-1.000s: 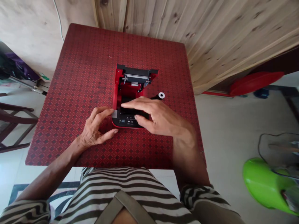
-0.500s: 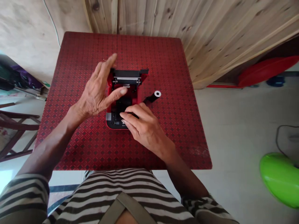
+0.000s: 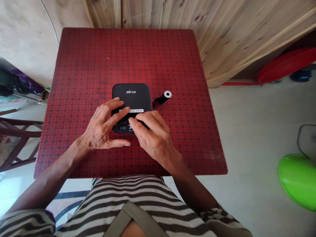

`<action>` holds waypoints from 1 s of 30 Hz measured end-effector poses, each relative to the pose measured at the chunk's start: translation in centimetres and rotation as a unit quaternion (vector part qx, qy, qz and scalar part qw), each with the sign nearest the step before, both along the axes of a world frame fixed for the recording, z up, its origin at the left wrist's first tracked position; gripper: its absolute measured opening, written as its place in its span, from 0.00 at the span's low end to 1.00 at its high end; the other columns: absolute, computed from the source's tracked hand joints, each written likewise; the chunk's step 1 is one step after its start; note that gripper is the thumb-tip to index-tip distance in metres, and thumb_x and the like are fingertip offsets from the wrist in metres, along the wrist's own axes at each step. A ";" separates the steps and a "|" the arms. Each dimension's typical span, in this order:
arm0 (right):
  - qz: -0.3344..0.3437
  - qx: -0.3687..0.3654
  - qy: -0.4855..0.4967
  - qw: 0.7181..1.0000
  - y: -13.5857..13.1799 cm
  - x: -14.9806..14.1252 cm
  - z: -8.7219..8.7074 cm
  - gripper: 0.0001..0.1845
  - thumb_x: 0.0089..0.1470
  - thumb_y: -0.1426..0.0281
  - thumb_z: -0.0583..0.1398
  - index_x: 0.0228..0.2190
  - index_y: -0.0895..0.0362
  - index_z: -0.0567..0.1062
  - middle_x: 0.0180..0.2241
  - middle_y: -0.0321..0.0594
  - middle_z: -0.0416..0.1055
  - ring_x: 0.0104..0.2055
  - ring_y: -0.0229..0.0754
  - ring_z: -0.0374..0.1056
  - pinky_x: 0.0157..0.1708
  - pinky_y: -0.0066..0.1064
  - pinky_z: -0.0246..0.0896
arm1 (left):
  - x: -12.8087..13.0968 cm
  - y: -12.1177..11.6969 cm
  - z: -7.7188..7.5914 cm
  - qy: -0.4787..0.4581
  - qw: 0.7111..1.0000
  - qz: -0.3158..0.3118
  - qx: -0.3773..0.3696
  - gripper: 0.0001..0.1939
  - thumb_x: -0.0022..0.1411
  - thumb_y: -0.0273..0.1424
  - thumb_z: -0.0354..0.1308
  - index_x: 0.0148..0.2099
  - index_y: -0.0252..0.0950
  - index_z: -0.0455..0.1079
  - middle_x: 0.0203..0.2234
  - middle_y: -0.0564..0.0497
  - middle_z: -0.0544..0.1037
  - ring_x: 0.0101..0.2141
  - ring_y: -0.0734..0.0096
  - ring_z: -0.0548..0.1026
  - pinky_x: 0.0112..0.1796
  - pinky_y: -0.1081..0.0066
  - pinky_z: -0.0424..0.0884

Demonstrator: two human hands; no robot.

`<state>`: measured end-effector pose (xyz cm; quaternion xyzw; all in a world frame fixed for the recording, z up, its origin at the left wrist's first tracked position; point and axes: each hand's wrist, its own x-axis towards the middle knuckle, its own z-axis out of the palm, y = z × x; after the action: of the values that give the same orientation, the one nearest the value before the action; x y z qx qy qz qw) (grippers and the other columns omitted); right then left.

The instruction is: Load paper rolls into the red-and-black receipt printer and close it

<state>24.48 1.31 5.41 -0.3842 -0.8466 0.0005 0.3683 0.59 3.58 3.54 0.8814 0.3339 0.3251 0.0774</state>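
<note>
A black and red label printer (image 3: 132,98) sits on the table with its lid down, white lettering and a white sticker on top. My left hand (image 3: 101,128) rests with fingers spread, its fingertips on the lid and its thumb in front of the printer. My right hand (image 3: 154,133) is closed in a pinch over the printer's front right corner, near the buttons; what its fingertips hold, if anything, is hidden. To the right of the printer lies a small black roll (image 3: 164,97) with a white end, and a dark strip runs from it toward the printer's side.
The table (image 3: 192,138) has a red patterned cover. A wooden plank wall (image 3: 158,14) stands behind it. There is a wooden chair (image 3: 22,141) to the left and a bright green object (image 3: 297,181) on the floor at right.
The printer's lid has gone from raised to down. My left hand has moved from beside the raised lid down onto it. My right hand stays near the printer's front.
</note>
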 end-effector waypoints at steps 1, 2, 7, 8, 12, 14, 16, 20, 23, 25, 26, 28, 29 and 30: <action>0.001 -0.006 0.001 1.000 0.0 0.0 0.1 0.09 0.71 0.78 0.61 0.48 0.60 0.82 0.38 0.44 0.82 0.42 0.46 0.73 0.45 0.40 0.76 | 0.0 0.0 -0.2 -0.001 1.000 0.003 0.003 0.51 0.64 0.64 0.65 0.78 0.42 0.60 0.66 0.34 0.72 0.69 0.38 0.70 0.67 0.40 0.71; 0.003 -0.011 0.001 1.000 0.0 0.1 0.1 0.10 0.71 0.78 0.61 0.48 0.59 0.82 0.39 0.44 0.82 0.42 0.46 0.73 0.45 0.40 0.76 | 0.1 0.0 -0.3 -0.002 1.000 0.006 0.007 0.51 0.63 0.64 0.65 0.78 0.43 0.60 0.66 0.34 0.72 0.69 0.38 0.71 0.67 0.39 0.71; 0.008 -0.013 0.013 1.000 -0.2 0.6 0.2 0.10 0.70 0.78 0.62 0.49 0.61 0.81 0.40 0.46 0.82 0.43 0.47 0.73 0.46 0.41 0.77 | 0.3 -0.1 -0.6 -0.002 1.000 0.018 0.024 0.49 0.63 0.64 0.65 0.77 0.45 0.61 0.65 0.35 0.72 0.68 0.39 0.72 0.66 0.40 0.73; 0.008 -0.015 0.015 1.000 -0.2 0.7 0.2 0.10 0.70 0.77 0.62 0.49 0.61 0.81 0.40 0.46 0.82 0.43 0.47 0.73 0.46 0.41 0.76 | 0.3 -0.1 -0.6 -0.001 0.999 0.022 0.026 0.49 0.63 0.64 0.65 0.77 0.45 0.61 0.65 0.36 0.72 0.68 0.40 0.72 0.66 0.40 0.73; 0.011 -0.026 0.009 1.000 -0.4 0.9 0.1 0.10 0.71 0.76 0.61 0.50 0.59 0.81 0.42 0.46 0.82 0.44 0.47 0.73 0.47 0.42 0.76 | 0.5 -0.2 -0.7 0.006 0.999 0.030 0.035 0.48 0.64 0.64 0.64 0.76 0.44 0.61 0.65 0.36 0.72 0.68 0.40 0.72 0.65 0.42 0.74; 0.011 -0.024 0.007 1.000 -0.4 0.9 0.1 0.10 0.72 0.76 0.60 0.50 0.59 0.81 0.42 0.46 0.82 0.44 0.47 0.73 0.46 0.42 0.76 | 0.5 -0.2 -0.8 0.006 0.999 0.030 0.040 0.48 0.64 0.63 0.66 0.76 0.44 0.62 0.64 0.35 0.72 0.68 0.40 0.72 0.64 0.42 0.75; 0.013 -0.025 0.008 1.000 -0.4 0.9 0.1 0.10 0.71 0.76 0.61 0.50 0.59 0.81 0.41 0.46 0.82 0.44 0.47 0.73 0.47 0.41 0.76 | 0.5 -0.2 -1.0 0.005 0.999 0.033 0.042 0.49 0.62 0.62 0.67 0.76 0.44 0.62 0.64 0.35 0.72 0.67 0.40 0.72 0.64 0.42 0.74; 0.015 -0.015 0.032 0.999 -0.3 1.1 0.3 0.11 0.70 0.76 0.62 0.51 0.58 0.80 0.44 0.46 0.82 0.46 0.47 0.75 0.50 0.41 0.77 | 0.5 -0.2 -1.1 0.005 0.999 0.031 0.018 0.47 0.64 0.61 0.67 0.76 0.45 0.61 0.66 0.36 0.71 0.69 0.39 0.70 0.67 0.39 0.72; -0.008 -0.005 0.095 0.995 -0.2 1.9 0.3 0.15 0.70 0.76 0.63 0.55 0.55 0.79 0.47 0.46 0.82 0.48 0.47 0.77 0.52 0.42 0.77 | 0.6 -0.9 -0.9 -0.003 0.999 0.041 0.002 0.46 0.67 0.61 0.63 0.77 0.43 0.60 0.67 0.35 0.69 0.70 0.39 0.69 0.68 0.39 0.70; -0.050 -0.028 0.158 0.986 -0.2 2.6 -0.3 0.14 0.70 0.74 0.63 0.55 0.52 0.79 0.46 0.43 0.83 0.46 0.45 0.78 0.48 0.40 0.77 | 0.5 -1.6 -0.9 -0.020 0.997 0.069 0.015 0.46 0.67 0.61 0.64 0.76 0.42 0.60 0.67 0.36 0.69 0.68 0.42 0.71 0.67 0.42 0.72; -0.076 -0.053 0.188 0.978 -0.2 3.0 -0.8 0.12 0.71 0.73 0.62 0.53 0.50 0.80 0.44 0.42 0.83 0.44 0.43 0.79 0.45 0.38 0.77 | 0.4 -2.0 -0.9 -0.030 0.996 0.085 0.028 0.46 0.66 0.60 0.66 0.76 0.42 0.60 0.66 0.36 0.71 0.67 0.44 0.73 0.66 0.44 0.74; -0.123 -0.126 0.238 0.955 -0.1 3.4 -2.5 0.09 0.73 0.69 0.61 0.50 0.49 0.80 0.42 0.39 0.83 0.40 0.41 0.79 0.39 0.36 0.76 | 0.1 -2.8 -1.2 -0.046 0.991 0.114 0.055 0.45 0.64 0.55 0.71 0.74 0.42 0.63 0.63 0.38 0.74 0.62 0.48 0.76 0.62 0.49 0.77; -0.137 -0.162 0.257 0.943 0.0 3.4 -3.6 0.09 0.73 0.67 0.60 0.49 0.50 0.80 0.41 0.39 0.83 0.39 0.41 0.79 0.37 0.35 0.76 | -0.1 -3.1 -1.5 -0.050 0.989 0.122 0.066 0.43 0.64 0.53 0.72 0.72 0.42 0.64 0.61 0.39 0.75 0.60 0.50 0.78 0.60 0.51 0.79; -0.144 -0.193 0.272 0.932 0.1 3.4 -4.6 0.09 0.73 0.66 0.59 0.49 0.50 0.80 0.42 0.39 0.83 0.40 0.42 0.80 0.37 0.35 0.76 | -0.2 -3.3 -1.8 -0.052 0.988 0.126 0.076 0.40 0.64 0.50 0.73 0.71 0.42 0.65 0.60 0.40 0.76 0.58 0.52 0.79 0.58 0.53 0.81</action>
<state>27.87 1.37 0.77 -0.5509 -0.6333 0.2153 0.4991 0.38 0.24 1.77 0.8175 0.4125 0.4017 -0.0143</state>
